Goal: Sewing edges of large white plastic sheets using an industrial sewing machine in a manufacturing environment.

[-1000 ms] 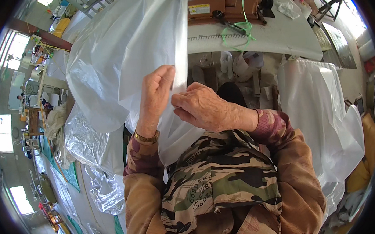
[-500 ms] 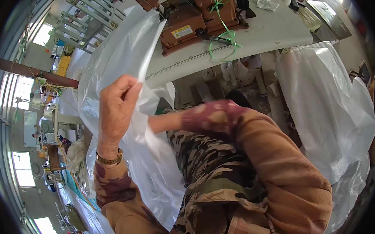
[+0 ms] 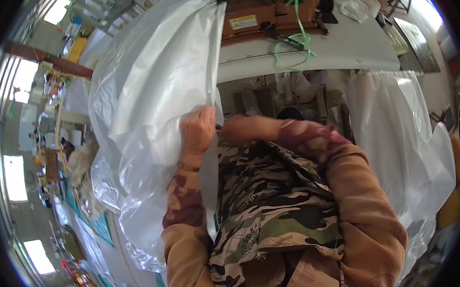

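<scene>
A large translucent white plastic sheet (image 3: 154,90) runs down from a brown sewing machine (image 3: 252,17) and hangs over the table's left side toward my lap. My left hand (image 3: 198,132) is closed on the sheet's right edge, well below the machine. Just right of it is my right hand (image 3: 242,130), curled, blurred by motion and close to the same edge. A small dark bit shows between the two hands, too unclear to name. What the right fingers hold, if anything, is hidden.
Green ribbon (image 3: 300,15) dangles from the machine over the pale table (image 3: 355,48), with a ruler scale (image 3: 256,57) along its front. More plastic sheeting (image 3: 396,140) hangs at the right. A camouflage apron (image 3: 274,193) covers my lap. Shelving and clutter stand at the far left.
The sheet's edge is now pulled straighter and lies further right. My left hand has moved right and down along it; my right hand has come out from behind the sheet, to the right.
</scene>
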`<state>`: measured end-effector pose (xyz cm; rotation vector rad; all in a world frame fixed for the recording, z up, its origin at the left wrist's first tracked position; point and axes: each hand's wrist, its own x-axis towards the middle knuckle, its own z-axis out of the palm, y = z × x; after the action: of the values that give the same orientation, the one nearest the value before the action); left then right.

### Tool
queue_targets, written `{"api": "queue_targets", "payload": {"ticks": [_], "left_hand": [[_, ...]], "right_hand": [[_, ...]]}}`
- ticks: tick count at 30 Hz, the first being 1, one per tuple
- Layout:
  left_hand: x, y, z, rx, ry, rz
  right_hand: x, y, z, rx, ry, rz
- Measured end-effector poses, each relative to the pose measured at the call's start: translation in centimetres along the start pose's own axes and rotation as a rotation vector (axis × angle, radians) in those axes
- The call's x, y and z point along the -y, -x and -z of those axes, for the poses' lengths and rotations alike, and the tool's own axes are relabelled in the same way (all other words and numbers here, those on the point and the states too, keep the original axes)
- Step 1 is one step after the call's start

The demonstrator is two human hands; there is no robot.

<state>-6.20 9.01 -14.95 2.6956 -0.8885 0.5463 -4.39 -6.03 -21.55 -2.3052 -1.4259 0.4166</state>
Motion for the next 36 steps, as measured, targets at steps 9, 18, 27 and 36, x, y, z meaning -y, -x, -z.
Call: {"api": "queue_targets", "payload": {"ticks": [9,18,27,36], "left_hand": [[-2.7,1.1,-5.5,-0.219,0.979,0.797],[-3.0,1.8,-3.9,-0.125,1.646,0.961],[-4.0,1.7,-2.4,-0.095,1.911,0.902],[-8.0,0.7,-0.5,-0.473,0.135,0.24]], "right_hand": [[-2.5,5.1,11.5,-0.603,0.546,0.243],[-2.6,5.2,11.6,-0.375,0.391,0.315],[-1.6,5.7,11.9,-0.292,0.43,0.26],[-1.3,5.5,11.8,-0.347,0.43,0.313]]}}
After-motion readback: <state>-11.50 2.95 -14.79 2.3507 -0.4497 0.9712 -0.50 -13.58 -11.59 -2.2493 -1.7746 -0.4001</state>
